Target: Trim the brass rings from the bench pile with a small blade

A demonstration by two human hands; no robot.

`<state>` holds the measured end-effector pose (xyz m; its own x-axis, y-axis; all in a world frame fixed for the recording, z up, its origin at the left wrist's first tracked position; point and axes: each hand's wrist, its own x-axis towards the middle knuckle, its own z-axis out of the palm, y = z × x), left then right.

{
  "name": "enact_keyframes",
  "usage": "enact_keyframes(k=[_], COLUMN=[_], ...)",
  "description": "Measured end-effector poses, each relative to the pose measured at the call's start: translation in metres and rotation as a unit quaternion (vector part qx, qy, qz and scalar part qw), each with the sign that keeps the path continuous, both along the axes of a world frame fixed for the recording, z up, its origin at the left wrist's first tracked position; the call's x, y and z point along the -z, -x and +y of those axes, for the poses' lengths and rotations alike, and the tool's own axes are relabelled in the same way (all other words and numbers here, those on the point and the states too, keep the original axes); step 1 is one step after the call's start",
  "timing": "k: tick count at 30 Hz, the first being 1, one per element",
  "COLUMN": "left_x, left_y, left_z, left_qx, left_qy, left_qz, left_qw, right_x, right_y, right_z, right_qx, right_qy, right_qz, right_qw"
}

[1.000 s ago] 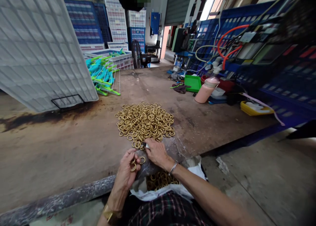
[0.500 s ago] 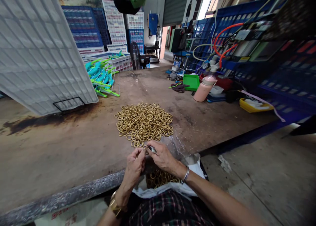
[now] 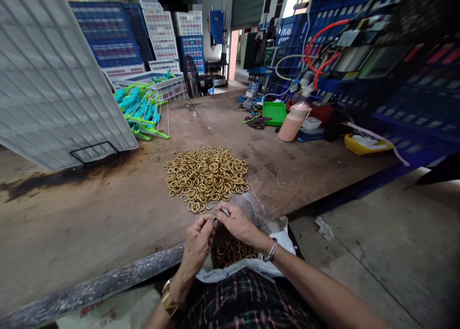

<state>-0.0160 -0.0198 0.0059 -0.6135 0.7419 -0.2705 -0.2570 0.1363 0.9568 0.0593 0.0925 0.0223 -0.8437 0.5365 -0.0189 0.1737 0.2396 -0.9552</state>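
Observation:
A pile of gold-coloured rings lies on the table just beyond my hands. My left hand is closed in a pinch at the table's front edge, with a bit of a gold-coloured ring showing at its fingertips. Close beside it, my right hand is closed around a small metal tool; fingers hide most of it, so its kind is unclear. The fingertips of both hands almost meet. Below them, more rings lie in an open white bag at my lap.
A large white plastic crate stands tilted on the left, beside turquoise and green plastic pieces. Toward the right back are a green tray, a pink bottle, a yellow dish and a machine with orange hoses.
The whole view has shifted slightly. My hands stay together at the table edge, and the tool in my right hand has turned a little, showing a darker side.

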Motion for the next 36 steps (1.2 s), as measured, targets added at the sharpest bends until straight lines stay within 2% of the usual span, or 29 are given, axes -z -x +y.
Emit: enact_keyframes(k=[4,18,20,22,26,31,36], left_x=[0.001,-0.005,-0.005,-0.005,-0.002,-0.002,-0.005], left_y=[-0.002,-0.005,-0.005,-0.004,-0.004,-0.004,-0.004], left_z=[-0.001,-0.001,-0.001,-0.002,-0.002,-0.002,-0.001], left_qx=[0.023,0.023,0.016,0.009,0.009,0.006,0.005], left_qy=[-0.011,-0.067,-0.067,-0.062,-0.050,-0.027,-0.012], left_qz=[-0.066,-0.148,-0.144,-0.128,-0.088,-0.043,-0.007], left_qw=[0.997,0.986,0.987,0.990,0.995,0.999,1.000], right_x=[-0.005,-0.002,0.000,0.002,0.008,0.012,0.004], right_y=[-0.002,-0.004,-0.005,-0.008,-0.014,-0.015,-0.013], right_z=[-0.002,-0.003,-0.001,0.000,-0.002,-0.006,-0.008], right_qx=[0.001,-0.004,0.016,0.013,-0.057,-0.090,-0.092], right_qy=[-0.044,-0.044,-0.079,-0.158,-0.304,-0.361,-0.376], right_qz=[-0.008,0.000,-0.016,-0.041,-0.096,-0.140,-0.197], right_qw=[0.999,0.999,0.997,0.987,0.946,0.918,0.901])
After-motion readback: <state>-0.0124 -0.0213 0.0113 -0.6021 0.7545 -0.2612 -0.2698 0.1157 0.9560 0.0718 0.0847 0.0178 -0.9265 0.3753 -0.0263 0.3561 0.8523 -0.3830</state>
